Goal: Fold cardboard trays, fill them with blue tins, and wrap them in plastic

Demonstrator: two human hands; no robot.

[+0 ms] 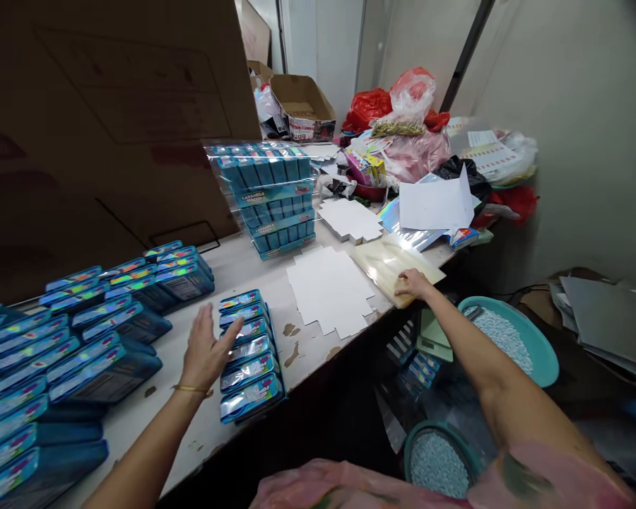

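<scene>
My left hand (206,343) hovers with fingers apart beside a row of several small blue boxes (251,346), its thumb reaching over their left edge. That row stands at the table's front edge, its shiny printed ends facing up. At the right, the bent fingers of my right hand (416,284) pinch at the top of a flat pile of clear, yellowish plastic sheets (389,265). Between my hands lies a stack of white die-cut card blanks (328,290). Behind it, wrapped trays of the same blue boxes (275,201) are piled up, labelled "CARAMELO".
More blue boxes (111,360) crowd the left of the table. A big brown carton (121,85) stands behind them. White blanks (350,219), paper (437,201) and bagged goods (397,127) lie at the back right. Below are teal basins (545,353) of pale pellets.
</scene>
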